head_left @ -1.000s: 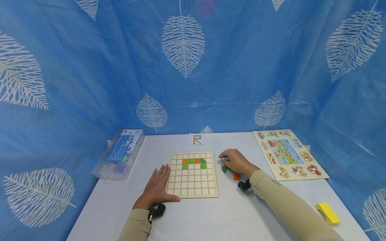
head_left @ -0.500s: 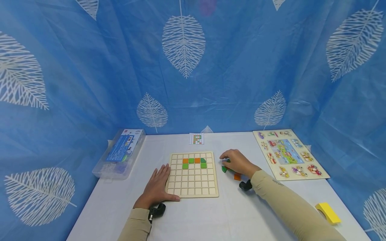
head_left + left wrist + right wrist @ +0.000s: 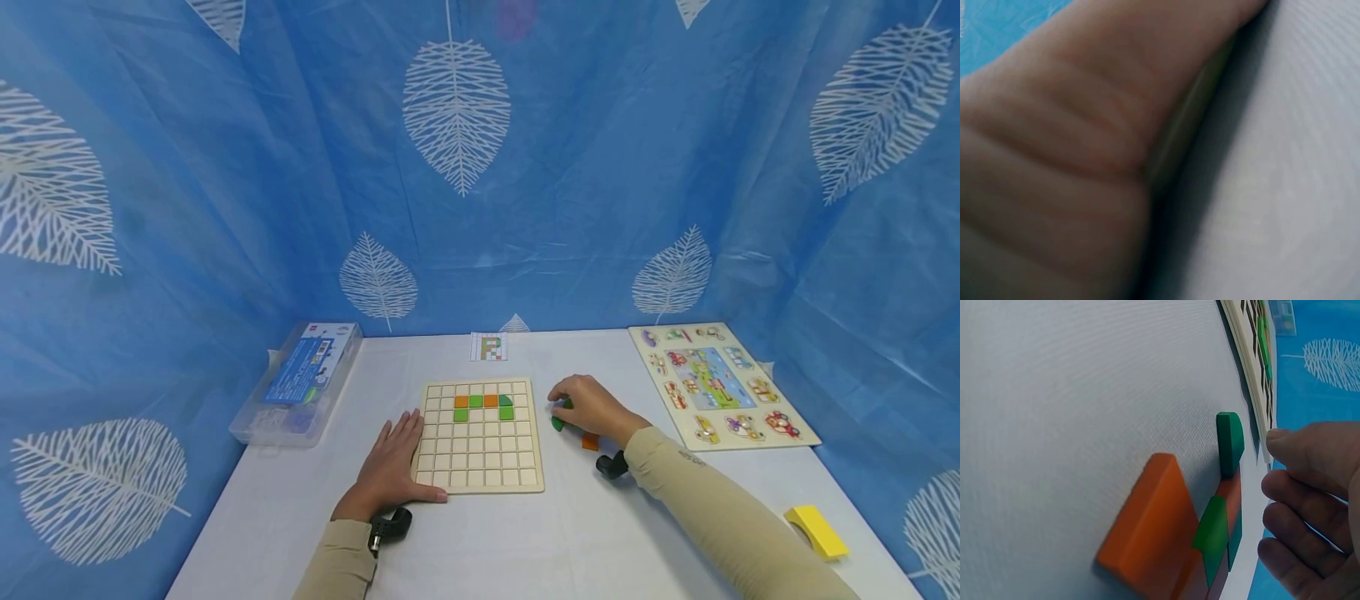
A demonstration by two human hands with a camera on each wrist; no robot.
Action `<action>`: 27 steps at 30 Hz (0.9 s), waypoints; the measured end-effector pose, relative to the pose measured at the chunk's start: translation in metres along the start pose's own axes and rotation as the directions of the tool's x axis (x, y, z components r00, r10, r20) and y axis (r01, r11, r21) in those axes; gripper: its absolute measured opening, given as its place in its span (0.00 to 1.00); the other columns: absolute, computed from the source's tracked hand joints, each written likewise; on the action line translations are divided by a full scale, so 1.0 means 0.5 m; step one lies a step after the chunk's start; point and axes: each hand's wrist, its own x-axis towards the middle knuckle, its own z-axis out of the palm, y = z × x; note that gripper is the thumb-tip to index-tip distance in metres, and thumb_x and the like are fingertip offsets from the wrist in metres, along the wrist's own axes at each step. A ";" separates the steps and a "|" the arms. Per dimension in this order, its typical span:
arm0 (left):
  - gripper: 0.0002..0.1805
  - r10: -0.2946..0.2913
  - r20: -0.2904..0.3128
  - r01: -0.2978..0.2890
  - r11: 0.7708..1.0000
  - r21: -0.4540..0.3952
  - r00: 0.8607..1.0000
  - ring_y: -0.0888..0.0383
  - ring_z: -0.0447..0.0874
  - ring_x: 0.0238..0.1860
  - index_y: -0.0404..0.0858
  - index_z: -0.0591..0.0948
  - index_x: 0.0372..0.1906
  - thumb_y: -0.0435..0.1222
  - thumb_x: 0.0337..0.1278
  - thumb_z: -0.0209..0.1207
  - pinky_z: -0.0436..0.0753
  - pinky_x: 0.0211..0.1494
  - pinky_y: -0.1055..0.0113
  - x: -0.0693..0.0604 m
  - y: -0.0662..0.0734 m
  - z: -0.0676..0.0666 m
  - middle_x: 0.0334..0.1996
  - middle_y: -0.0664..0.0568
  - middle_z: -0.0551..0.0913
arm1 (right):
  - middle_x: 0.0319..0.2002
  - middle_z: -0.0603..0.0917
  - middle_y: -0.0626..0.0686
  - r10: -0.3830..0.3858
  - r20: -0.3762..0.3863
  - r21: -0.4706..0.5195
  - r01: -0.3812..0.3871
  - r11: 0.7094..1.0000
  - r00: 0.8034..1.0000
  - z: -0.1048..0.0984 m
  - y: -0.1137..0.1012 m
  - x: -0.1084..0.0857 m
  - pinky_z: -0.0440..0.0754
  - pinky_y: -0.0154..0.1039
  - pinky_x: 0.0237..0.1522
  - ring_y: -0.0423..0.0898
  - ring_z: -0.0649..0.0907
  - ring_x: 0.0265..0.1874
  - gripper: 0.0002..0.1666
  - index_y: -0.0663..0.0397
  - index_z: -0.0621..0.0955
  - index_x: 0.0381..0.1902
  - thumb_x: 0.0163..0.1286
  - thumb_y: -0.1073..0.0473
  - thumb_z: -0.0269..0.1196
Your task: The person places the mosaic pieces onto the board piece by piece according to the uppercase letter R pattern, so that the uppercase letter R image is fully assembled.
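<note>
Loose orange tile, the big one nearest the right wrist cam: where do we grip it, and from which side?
For the orange tile, I'd grip the thick near edge, coming in low from the person's side. It looks flat on the cloth, that edge is exposed, and a green piece sits beyond.

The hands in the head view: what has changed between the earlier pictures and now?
The right hand shifted slightly to the right, at the loose pieces; whether it took hold of one cannot be told. The left hand, the grid board and the six pieces on it stayed as they were.
</note>
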 end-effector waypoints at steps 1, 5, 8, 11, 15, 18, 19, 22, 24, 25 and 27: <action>0.83 -0.001 0.000 0.001 1.000 -0.001 1.000 0.43 0.48 0.82 0.28 0.56 0.83 0.80 0.26 0.71 0.47 0.82 0.44 0.000 0.000 0.000 0.82 0.39 0.55 | 0.45 0.89 0.49 -0.002 -0.002 0.000 0.002 1.000 1.000 0.001 0.000 -0.001 0.85 0.51 0.54 0.49 0.86 0.47 0.11 0.58 0.91 0.48 0.69 0.62 0.75; 0.83 -0.011 0.010 0.011 1.000 -0.005 1.000 0.43 0.46 0.83 0.29 0.55 0.83 0.79 0.26 0.71 0.45 0.82 0.45 0.000 0.001 -0.001 0.83 0.39 0.54 | 0.44 0.89 0.48 -0.008 -0.005 -0.014 0.008 1.000 1.000 0.005 0.000 -0.004 0.85 0.51 0.53 0.49 0.86 0.47 0.11 0.57 0.91 0.48 0.69 0.61 0.75; 0.83 -0.010 0.008 0.010 1.000 -0.007 1.000 0.43 0.46 0.83 0.28 0.56 0.83 0.79 0.27 0.72 0.45 0.82 0.44 0.002 0.002 -0.002 0.83 0.39 0.54 | 0.43 0.89 0.47 -0.017 -0.007 -0.025 0.017 1.000 1.000 0.007 -0.001 -0.005 0.85 0.50 0.53 0.48 0.85 0.45 0.12 0.56 0.91 0.47 0.68 0.59 0.76; 0.82 -0.002 0.002 0.002 1.000 -0.013 1.000 0.42 0.47 0.82 0.28 0.56 0.82 0.78 0.27 0.72 0.46 0.82 0.43 0.002 0.001 -0.002 0.82 0.38 0.55 | 0.41 0.88 0.47 -0.031 -0.008 -0.033 0.030 0.999 1.000 0.008 -0.002 -0.006 0.85 0.48 0.51 0.47 0.85 0.43 0.13 0.55 0.91 0.46 0.67 0.56 0.78; 0.82 0.007 -0.002 -0.007 1.000 -0.018 1.000 0.42 0.48 0.82 0.28 0.57 0.82 0.78 0.27 0.72 0.47 0.82 0.43 0.000 0.000 -0.002 0.82 0.38 0.55 | 0.38 0.88 0.46 -0.055 0.002 -0.046 0.055 0.997 0.998 0.009 -0.003 -0.006 0.84 0.46 0.46 0.46 0.83 0.39 0.13 0.53 0.91 0.44 0.65 0.53 0.79; 0.82 0.008 -0.004 -0.009 1.000 -0.022 1.000 0.42 0.48 0.82 0.28 0.56 0.82 0.78 0.27 0.72 0.47 0.82 0.43 -0.001 0.000 -0.002 0.82 0.38 0.55 | 0.36 0.87 0.45 -0.073 0.011 -0.064 0.074 0.995 0.997 0.012 -0.003 -0.006 0.83 0.44 0.42 0.44 0.82 0.36 0.12 0.52 0.91 0.42 0.64 0.54 0.79; 0.82 0.008 -0.003 -0.008 1.000 -0.024 1.000 0.42 0.48 0.82 0.28 0.56 0.82 0.78 0.27 0.72 0.47 0.82 0.44 -0.001 0.000 -0.002 0.82 0.38 0.55 | 0.35 0.86 0.44 -0.075 0.014 -0.072 0.076 0.995 0.997 0.013 -0.004 -0.006 0.83 0.44 0.41 0.43 0.81 0.35 0.12 0.51 0.91 0.41 0.64 0.54 0.80; 0.82 0.001 0.006 -0.001 1.000 -0.026 1.000 0.43 0.47 0.83 0.28 0.56 0.83 0.78 0.27 0.73 0.45 0.82 0.44 0.000 0.000 -0.003 0.82 0.39 0.54 | 0.35 0.85 0.43 -0.068 0.020 -0.099 0.070 0.993 0.997 0.018 -0.004 -0.006 0.83 0.42 0.41 0.41 0.79 0.34 0.12 0.50 0.90 0.41 0.62 0.54 0.81; 0.82 -0.002 0.011 0.002 1.000 -0.026 1.000 0.43 0.46 0.83 0.28 0.56 0.83 0.78 0.28 0.73 0.44 0.82 0.44 0.000 0.001 -0.003 0.82 0.39 0.54 | 0.35 0.85 0.42 -0.068 0.023 -0.111 0.070 0.991 0.997 0.020 -0.004 -0.006 0.82 0.42 0.40 0.40 0.78 0.34 0.13 0.50 0.90 0.40 0.62 0.54 0.81; 0.82 -0.006 0.017 0.006 1.000 -0.023 1.000 0.43 0.45 0.83 0.29 0.55 0.83 0.78 0.28 0.72 0.43 0.82 0.45 0.000 0.001 -0.004 0.83 0.39 0.54 | 0.35 0.84 0.42 -0.066 0.024 -0.116 0.069 0.991 0.998 0.021 -0.004 -0.006 0.82 0.41 0.40 0.40 0.78 0.33 0.13 0.50 0.90 0.40 0.61 0.54 0.81; 0.82 -0.006 0.017 0.007 1.000 -0.022 1.000 0.43 0.45 0.83 0.28 0.56 0.83 0.77 0.28 0.73 0.43 0.82 0.44 0.000 0.001 -0.005 0.83 0.39 0.54 | 0.34 0.84 0.42 -0.072 0.025 -0.119 0.074 0.990 0.997 0.020 -0.005 -0.007 0.82 0.41 0.39 0.40 0.77 0.33 0.13 0.50 0.90 0.40 0.62 0.54 0.81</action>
